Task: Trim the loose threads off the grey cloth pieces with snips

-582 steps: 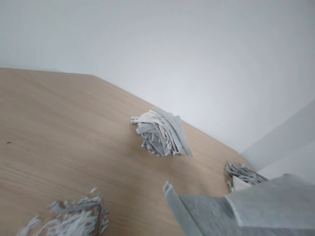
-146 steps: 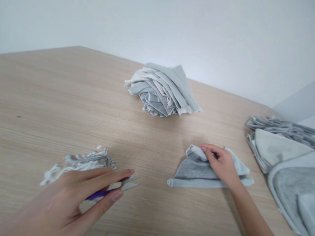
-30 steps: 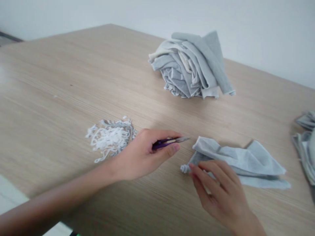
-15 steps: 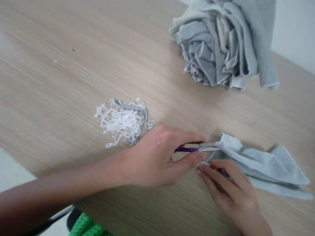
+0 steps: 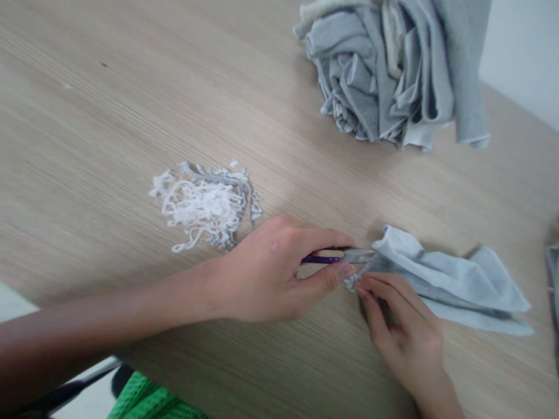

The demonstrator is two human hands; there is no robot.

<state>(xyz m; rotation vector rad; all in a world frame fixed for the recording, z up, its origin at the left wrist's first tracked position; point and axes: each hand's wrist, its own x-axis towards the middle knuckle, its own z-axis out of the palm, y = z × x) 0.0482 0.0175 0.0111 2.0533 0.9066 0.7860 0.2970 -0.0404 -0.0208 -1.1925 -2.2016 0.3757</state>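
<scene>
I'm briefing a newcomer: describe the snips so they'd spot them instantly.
On the table, find the left hand, between the white thread scraps and the pale crumpled cloth. The snips are in its grip; purple handle and metal blades distinguish them from the fabric nearby.

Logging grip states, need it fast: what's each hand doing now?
Left hand: closed, holding small purple-handled metal snips.
Right hand: closed, pinching the left end of a thin light-grey folded fabric piece.

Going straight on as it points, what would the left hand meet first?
Most likely the grey cloth: the purple-handled snips in the left hand point at it, tips seemingly at its edge, though depth is unclear.
</scene>
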